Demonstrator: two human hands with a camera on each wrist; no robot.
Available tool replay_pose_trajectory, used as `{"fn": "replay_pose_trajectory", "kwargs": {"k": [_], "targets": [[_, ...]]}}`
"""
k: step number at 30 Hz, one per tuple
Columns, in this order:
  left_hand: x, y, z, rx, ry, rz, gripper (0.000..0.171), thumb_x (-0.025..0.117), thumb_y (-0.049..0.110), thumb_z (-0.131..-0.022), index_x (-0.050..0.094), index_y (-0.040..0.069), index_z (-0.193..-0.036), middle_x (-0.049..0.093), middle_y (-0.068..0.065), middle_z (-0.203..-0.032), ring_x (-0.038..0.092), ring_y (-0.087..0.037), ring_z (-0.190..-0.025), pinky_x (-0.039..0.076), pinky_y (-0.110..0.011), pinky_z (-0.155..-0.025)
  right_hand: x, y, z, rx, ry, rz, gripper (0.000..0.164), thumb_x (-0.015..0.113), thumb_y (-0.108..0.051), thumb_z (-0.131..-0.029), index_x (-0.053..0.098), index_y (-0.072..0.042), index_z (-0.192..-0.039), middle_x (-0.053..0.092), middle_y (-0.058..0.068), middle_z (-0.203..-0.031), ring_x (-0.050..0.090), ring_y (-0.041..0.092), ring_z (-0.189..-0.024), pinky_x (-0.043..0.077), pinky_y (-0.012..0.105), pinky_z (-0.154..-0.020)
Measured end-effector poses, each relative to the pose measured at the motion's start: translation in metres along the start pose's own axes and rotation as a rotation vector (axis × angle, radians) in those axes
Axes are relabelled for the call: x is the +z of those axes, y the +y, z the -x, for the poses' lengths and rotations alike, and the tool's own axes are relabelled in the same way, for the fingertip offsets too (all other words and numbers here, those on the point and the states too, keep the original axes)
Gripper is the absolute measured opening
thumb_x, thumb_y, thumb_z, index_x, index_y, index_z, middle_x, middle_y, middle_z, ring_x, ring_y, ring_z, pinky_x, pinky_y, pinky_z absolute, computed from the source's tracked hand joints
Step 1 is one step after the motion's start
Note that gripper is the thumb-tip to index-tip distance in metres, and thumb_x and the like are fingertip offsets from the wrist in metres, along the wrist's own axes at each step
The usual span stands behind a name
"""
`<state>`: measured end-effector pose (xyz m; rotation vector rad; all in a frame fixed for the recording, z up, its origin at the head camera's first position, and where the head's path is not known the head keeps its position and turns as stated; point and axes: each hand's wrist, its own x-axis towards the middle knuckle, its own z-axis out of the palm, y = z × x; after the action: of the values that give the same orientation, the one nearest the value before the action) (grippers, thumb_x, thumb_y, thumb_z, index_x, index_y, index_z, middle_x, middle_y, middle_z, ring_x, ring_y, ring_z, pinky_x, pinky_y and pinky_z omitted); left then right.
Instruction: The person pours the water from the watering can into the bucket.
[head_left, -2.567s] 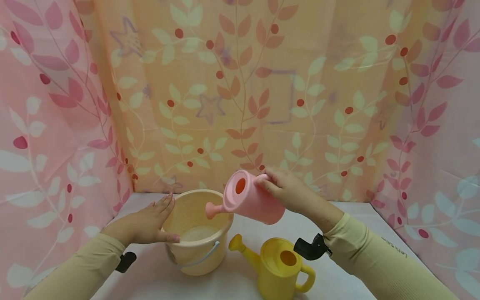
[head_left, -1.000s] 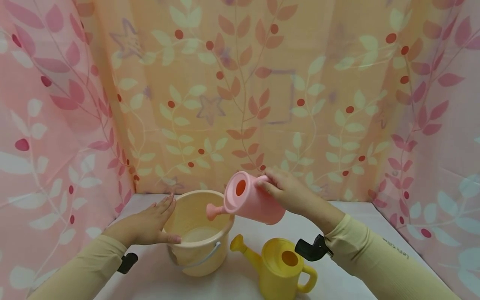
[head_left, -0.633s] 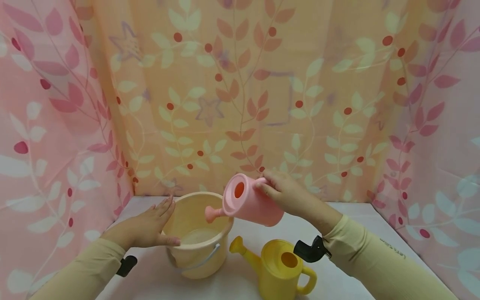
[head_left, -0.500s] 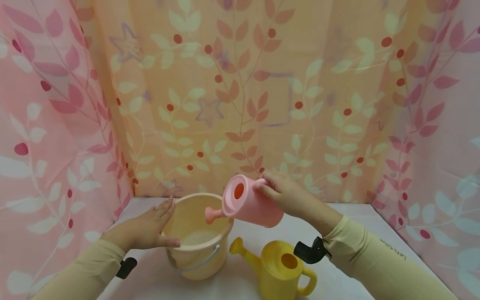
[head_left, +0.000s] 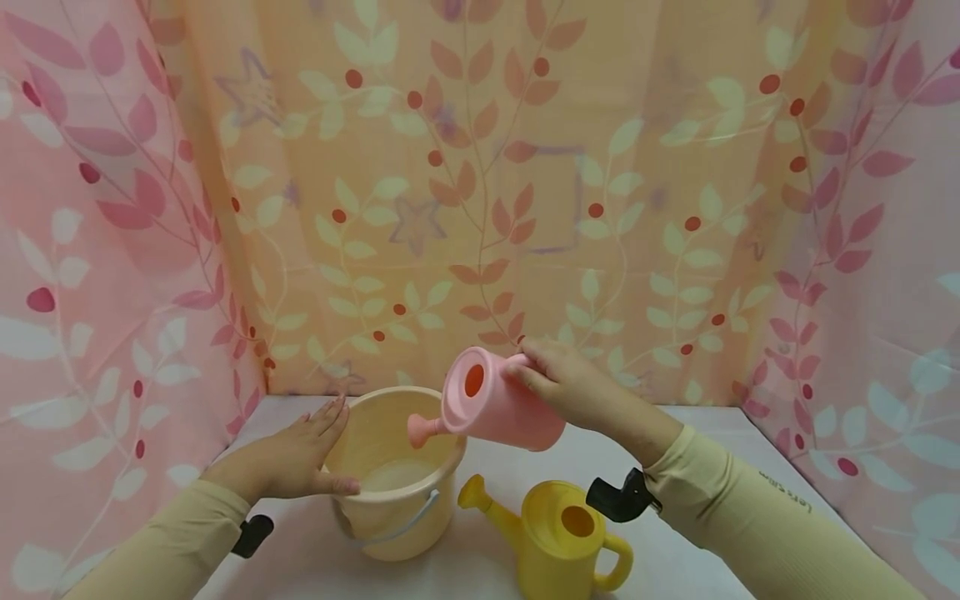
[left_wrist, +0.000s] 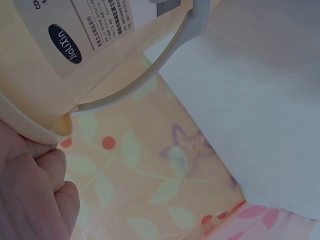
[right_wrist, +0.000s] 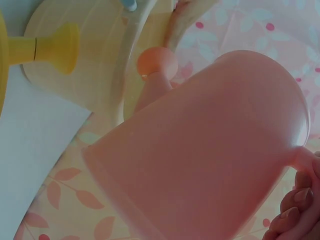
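Observation:
My right hand (head_left: 558,379) grips the handle of a pink toy watering can (head_left: 506,408) and holds it tilted in the air. Its spout and rose (right_wrist: 157,61) reach over the right rim of a cream plastic bucket (head_left: 405,521). No stream of water can be made out. My left hand (head_left: 296,454) rests on the bucket's left rim with fingers stretched out and the thumb on the near rim; the left wrist view shows that hand (left_wrist: 32,185) against the rim, beside the bucket's label (left_wrist: 75,35). Part of the right hand's grip is hidden behind the handle.
A yellow toy watering can (head_left: 558,542) stands upright on the white tabletop (head_left: 675,533), right of the bucket, its spout towards it. The bucket's pale handle (head_left: 401,529) hangs down in front. Patterned cloth (head_left: 480,208) surrounds the table at the back and sides.
Very little differs: the head view has shifted slightly, and the pink watering can is a touch further left. Both hands keep their places.

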<state>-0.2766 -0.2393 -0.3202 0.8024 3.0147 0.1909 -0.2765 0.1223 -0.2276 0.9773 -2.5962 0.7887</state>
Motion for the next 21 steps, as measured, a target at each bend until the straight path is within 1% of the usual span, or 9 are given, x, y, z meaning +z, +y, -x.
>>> {"fn": "replay_pose_trajectory", "kwargs": {"k": [4,9,15,21], "targets": [[-0.0014,0.0012,0.0004,-0.003,-0.003,-0.001,0.112,0.051,0.072,-0.073,0.019,-0.012,-0.140,0.010,-0.029,-0.147,0.012,-0.042,-0.135,0.015,-0.059,-0.104,0.0009,-0.0003,0.0002,0.008,-0.009,0.009,0.022,0.057,-0.030,-0.090,0.051,-0.013,-0.078,0.050,-0.002,-0.072,0.049,0.015,-0.072,0.045,0.027,-0.062],[0.0009,-0.0006,0.0002,0.001,-0.003,0.008,0.111,0.052,0.071,-0.073,0.019,-0.013,-0.139,0.011,-0.030,-0.147,0.012,-0.043,-0.135,0.015,-0.060,-0.104,0.0034,0.0009,0.0008,0.007,-0.026,0.007,0.022,0.057,-0.032,-0.090,0.051,-0.013,-0.079,0.049,-0.002,-0.072,0.048,0.015,-0.072,0.044,0.027,-0.063],[0.0049,-0.0049,-0.0012,0.026,0.031,0.001,0.111,0.053,0.071,-0.073,0.021,-0.014,-0.138,0.013,-0.031,-0.146,0.015,-0.044,-0.134,0.016,-0.062,-0.102,0.0044,0.0015,-0.0003,-0.009,-0.022,0.017,0.021,0.057,-0.030,-0.090,0.051,-0.013,-0.079,0.049,-0.002,-0.073,0.048,0.015,-0.073,0.044,0.027,-0.063],[0.0031,-0.0042,-0.0005,0.044,0.046,0.025,0.110,0.057,0.067,-0.074,0.021,-0.015,-0.137,0.014,-0.032,-0.145,0.015,-0.046,-0.133,0.016,-0.063,-0.101,0.0047,0.0002,-0.0012,-0.021,-0.025,0.019,0.021,0.057,-0.030,-0.090,0.051,-0.013,-0.079,0.049,-0.002,-0.072,0.048,0.014,-0.072,0.044,0.027,-0.062]]}}
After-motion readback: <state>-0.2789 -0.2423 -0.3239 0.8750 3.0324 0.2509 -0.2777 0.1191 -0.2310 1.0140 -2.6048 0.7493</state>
